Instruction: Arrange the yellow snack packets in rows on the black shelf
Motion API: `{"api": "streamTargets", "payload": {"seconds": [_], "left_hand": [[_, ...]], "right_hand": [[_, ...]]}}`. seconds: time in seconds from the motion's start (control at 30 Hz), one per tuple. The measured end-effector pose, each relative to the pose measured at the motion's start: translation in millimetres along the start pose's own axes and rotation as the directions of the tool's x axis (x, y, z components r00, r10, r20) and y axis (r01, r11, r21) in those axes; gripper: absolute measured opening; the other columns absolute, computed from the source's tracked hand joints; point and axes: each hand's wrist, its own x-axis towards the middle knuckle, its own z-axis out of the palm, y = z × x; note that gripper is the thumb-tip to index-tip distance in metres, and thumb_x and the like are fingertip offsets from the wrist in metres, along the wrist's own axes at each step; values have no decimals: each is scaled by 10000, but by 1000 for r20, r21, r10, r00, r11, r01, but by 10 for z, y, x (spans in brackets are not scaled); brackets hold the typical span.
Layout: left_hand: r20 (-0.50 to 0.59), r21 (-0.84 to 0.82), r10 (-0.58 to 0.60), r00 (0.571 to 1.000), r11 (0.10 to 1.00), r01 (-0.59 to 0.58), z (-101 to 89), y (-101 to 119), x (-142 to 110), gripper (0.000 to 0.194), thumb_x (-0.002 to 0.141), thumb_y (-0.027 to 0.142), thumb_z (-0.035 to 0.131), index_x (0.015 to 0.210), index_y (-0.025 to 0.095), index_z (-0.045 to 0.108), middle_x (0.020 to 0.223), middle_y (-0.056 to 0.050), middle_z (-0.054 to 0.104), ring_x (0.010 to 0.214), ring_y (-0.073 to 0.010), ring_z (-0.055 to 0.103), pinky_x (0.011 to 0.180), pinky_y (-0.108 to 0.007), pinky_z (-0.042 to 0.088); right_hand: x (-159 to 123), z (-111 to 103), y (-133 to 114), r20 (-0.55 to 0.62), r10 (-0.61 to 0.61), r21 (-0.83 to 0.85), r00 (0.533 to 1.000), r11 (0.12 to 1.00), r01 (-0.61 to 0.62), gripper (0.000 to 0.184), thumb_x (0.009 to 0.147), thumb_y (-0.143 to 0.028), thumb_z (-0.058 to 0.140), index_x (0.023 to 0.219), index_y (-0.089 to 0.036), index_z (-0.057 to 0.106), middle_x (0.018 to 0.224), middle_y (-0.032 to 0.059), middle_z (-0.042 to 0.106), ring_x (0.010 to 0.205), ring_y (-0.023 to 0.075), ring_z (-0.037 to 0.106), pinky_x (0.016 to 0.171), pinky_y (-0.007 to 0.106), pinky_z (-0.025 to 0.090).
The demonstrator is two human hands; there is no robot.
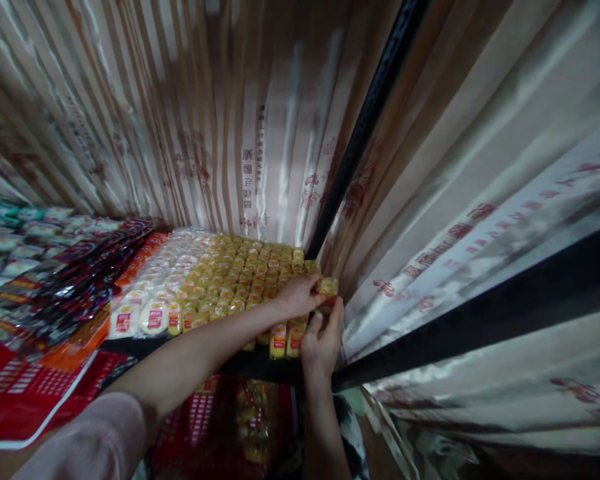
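I have the left hand [300, 295] closed on a film-wrapped yellow pack [329, 287] by the right end of the blocky yellow rows [237, 270]; the right hand [324, 337] is close below, its grip unclear to me. Round white packs [154, 317] sit alongside; lower, yellow pieces [254, 413] show at a glossy red bag [180, 437], inside or on top I can't tell.

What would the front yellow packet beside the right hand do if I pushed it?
The yellow packet might feel slippery, because its wrapper looks shiny. Pushed left, it would probably bump the neighbouring packet close beside it.
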Motion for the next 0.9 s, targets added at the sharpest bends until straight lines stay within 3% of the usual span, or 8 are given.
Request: {"api": "streamTargets", "payload": {"seconds": [0.1, 0.43, 0.6, 0.77, 0.9], "left_hand": [[16, 29, -4, 1000, 1000, 4, 78, -69, 104, 362, 767, 238, 567, 1122, 179, 529, 883, -11, 627, 797, -149, 576, 733, -245, 445], [44, 189, -51, 998, 981, 42, 245, -280, 138, 329, 773, 241, 543, 1095, 172, 561, 1020, -73, 643, 967, -220, 565, 869, -319, 432], [42, 231, -29, 999, 973, 18, 278, -285, 151, 281, 773, 232, 521, 1033, 151, 591, 1045, -100, 634, 1038, -239, 529, 943, -341, 389], [21, 254, -12, 1000, 967, 6, 285, -294, 151, 343, 781, 239, 516, 1107, 148, 570, 1103, -113, 612, 1076, -245, 510, 953, -346, 384], [45, 311, 39, 998, 949, -52, 290, -315, 176, 275, 778, 240, 523, 1021, 151, 616, 1028, -100, 636, 1036, -237, 533, 935, -324, 395]], "right_hand": [[40, 89, 103, -13, 17, 1, 1000, 1000, -17, 568, 830, -281, 310, 1346, -46, 330, 1382, 181, 369, 1302, 247, 315, 1067, 445, 256], [-14, 273, 418, 17, 19, -14, 1000, 1000, -19, 521, 808, -254, 307, 1252, -28, 457, 1334, 204, 429, 1264, 258, 374, 1043, 458, 301], [-33, 280, 455, 36, 54, -2, 998, 999, -54, 511, 811, -263, 310, 1256, -65, 464, 1311, 180, 465, 1250, 246, 394, 1036, 451, 308], [-18, 246, 438, 62, 96, -7, 993, 995, -96, 529, 809, -314, 323, 1245, -59, 479, 1266, 184, 510, 1200, 256, 448, 1009, 443, 340], [-21, 236, 461, 107, 112, 0, 988, 994, -113, 522, 817, -339, 315, 1223, -74, 509, 1226, 171, 550, 1154, 251, 492, 981, 429, 366]]}}
